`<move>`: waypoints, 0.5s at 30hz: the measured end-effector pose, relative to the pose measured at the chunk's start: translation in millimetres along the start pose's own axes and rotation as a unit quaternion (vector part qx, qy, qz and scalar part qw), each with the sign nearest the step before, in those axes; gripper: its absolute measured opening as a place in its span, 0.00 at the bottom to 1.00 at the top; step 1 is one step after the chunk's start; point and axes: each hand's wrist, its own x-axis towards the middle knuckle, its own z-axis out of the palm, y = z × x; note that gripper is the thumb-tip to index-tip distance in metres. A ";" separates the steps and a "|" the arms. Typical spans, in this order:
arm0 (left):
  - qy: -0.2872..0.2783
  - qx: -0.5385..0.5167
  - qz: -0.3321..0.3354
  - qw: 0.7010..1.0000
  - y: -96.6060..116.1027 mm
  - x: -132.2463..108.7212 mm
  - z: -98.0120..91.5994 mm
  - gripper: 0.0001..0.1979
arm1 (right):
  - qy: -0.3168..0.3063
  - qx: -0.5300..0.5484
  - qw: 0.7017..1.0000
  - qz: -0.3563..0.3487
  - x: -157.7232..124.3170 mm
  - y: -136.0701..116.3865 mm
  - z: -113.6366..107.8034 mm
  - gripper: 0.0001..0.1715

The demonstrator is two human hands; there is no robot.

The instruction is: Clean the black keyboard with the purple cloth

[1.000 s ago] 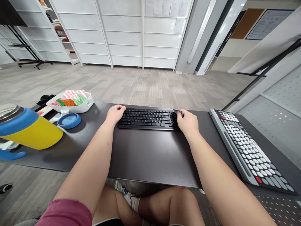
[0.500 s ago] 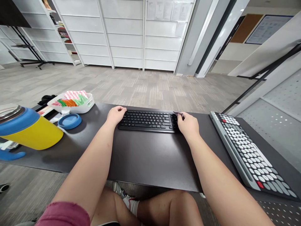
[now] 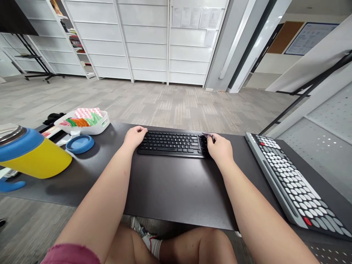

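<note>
A black keyboard lies near the far edge of the dark table. My left hand grips its left end, fingers curled over the edge. My right hand rests at the keyboard's right end, closed in a pinch on a small thin dark object that I cannot name, held over the last keys.
A grey keyboard with round white and red keys lies angled at the right. At the left stand a yellow jug with a blue top, a blue lid and a white tray of coloured items. Beyond the table is open floor.
Both hands and the black keyboard keep their places; only the view has tipped slightly, so everything sits a little lower in the picture.
</note>
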 end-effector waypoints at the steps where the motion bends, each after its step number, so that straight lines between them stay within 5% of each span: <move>1: 0.000 0.000 0.000 1.000 0.8 -0.6 -0.5 0.12 | -0.001 0.001 1.000 -0.001 -0.2 -0.5 -0.2 0.25; 15: -0.006 0.004 -0.014 1.000 1.2 -0.5 -3.5 0.12 | -0.008 0.012 1.000 0.000 0.1 -1.8 1.3 0.25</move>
